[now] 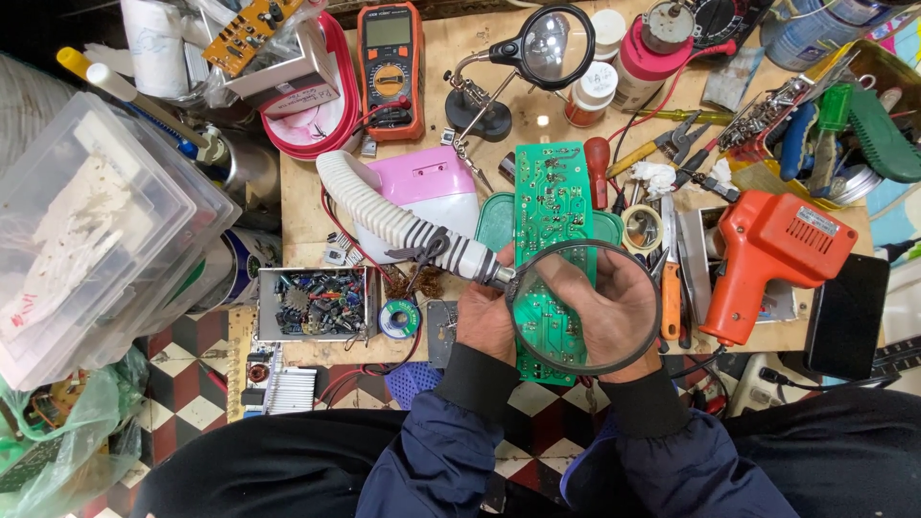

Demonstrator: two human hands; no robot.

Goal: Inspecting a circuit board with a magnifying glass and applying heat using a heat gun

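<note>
Two hands | left hand [484, 317] and right hand [614, 312] both clasp green circuit board [552, 206] beneath magnifier ring [583, 307]

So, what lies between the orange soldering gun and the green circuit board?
In the head view, between the green circuit board and the orange soldering gun lie a tape roll and hand tools.

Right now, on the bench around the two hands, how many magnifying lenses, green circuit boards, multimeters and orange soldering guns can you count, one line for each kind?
Magnifying lenses: 2, the large lens over the hands and the helping-hand stand lens
Green circuit boards: 1, held by the left hand and right hand
Multimeters: 1
Orange soldering guns: 1
Total: 5
</note>
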